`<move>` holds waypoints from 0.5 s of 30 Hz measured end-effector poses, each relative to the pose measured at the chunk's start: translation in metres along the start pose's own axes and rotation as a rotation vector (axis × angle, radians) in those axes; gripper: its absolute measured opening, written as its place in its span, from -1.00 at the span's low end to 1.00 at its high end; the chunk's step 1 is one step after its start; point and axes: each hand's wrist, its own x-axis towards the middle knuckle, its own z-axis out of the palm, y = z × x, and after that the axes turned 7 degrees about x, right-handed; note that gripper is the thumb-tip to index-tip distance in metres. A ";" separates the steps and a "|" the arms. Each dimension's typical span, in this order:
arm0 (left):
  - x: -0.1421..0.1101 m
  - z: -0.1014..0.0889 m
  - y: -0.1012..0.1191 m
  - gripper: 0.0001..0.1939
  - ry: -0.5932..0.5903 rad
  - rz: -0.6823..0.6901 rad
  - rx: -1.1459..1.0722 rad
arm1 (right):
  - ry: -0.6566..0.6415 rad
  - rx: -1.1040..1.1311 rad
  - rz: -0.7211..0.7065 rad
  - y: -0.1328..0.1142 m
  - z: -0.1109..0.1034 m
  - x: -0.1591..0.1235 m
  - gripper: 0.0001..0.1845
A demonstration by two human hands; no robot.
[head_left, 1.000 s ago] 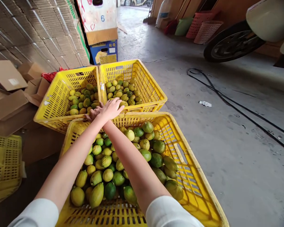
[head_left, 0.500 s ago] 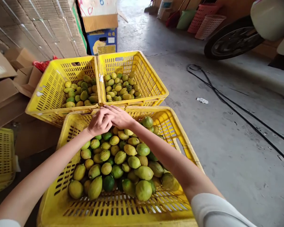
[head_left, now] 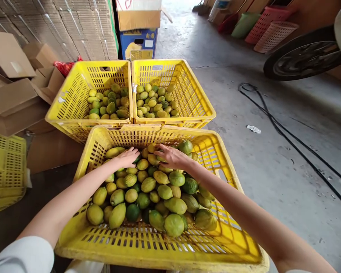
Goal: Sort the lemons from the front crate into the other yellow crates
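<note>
Hands now apart, both over the green-yellow lemons (head_left: 148,185) in the near yellow crate (head_left: 161,260).
They met by its far rim a moment ago; now both are at the pile's far side. Left hand (head_left: 129,157): fingers loosely extended, palm down. Right hand (head_left: 172,157): fingers spread, part-bent. No lemon visibly gripped in either.

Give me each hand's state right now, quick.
Left hand: open, fingers spread over the lemons in the front yellow crate; no grip visible.
Right hand: open, fingers parted at the lemons; no grip visible.
</note>
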 end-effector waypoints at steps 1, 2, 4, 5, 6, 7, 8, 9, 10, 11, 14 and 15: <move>0.000 0.002 0.000 -0.37 0.012 -0.021 -0.024 | -0.008 0.004 0.011 0.002 0.000 0.000 -0.39; -0.001 0.003 0.001 -0.30 0.027 -0.045 -0.050 | -0.004 0.027 0.029 0.003 0.000 0.000 -0.37; -0.004 0.005 0.004 -0.22 0.064 -0.092 -0.116 | 0.035 0.120 0.065 0.007 0.002 0.000 -0.36; -0.006 0.005 0.006 -0.22 0.086 -0.111 -0.156 | 0.066 0.177 0.075 0.009 0.002 0.000 -0.36; -0.008 0.004 0.008 -0.24 0.108 -0.127 -0.200 | 0.097 0.229 0.079 0.009 0.002 0.001 -0.38; -0.011 0.002 0.010 -0.27 0.133 -0.141 -0.249 | 0.127 0.271 0.080 0.010 0.002 0.002 -0.39; -0.013 -0.001 0.012 -0.31 0.160 -0.153 -0.304 | 0.151 0.298 0.082 0.009 0.001 0.003 -0.40; -0.014 -0.006 0.013 -0.34 0.186 -0.163 -0.365 | 0.171 0.307 0.086 0.008 0.000 0.004 -0.42; -0.015 -0.011 0.015 -0.36 0.212 -0.174 -0.432 | 0.197 0.338 0.100 0.005 -0.001 0.006 -0.45; -0.016 -0.017 0.017 -0.38 0.236 -0.185 -0.505 | 0.230 0.407 0.124 0.002 -0.002 0.007 -0.48; -0.017 -0.037 0.025 -0.50 0.284 -0.204 -0.730 | 0.408 0.970 0.266 -0.015 -0.006 0.010 -0.48; -0.019 -0.044 0.028 -0.56 0.291 -0.197 -0.847 | 0.481 1.229 0.318 -0.022 -0.008 0.011 -0.46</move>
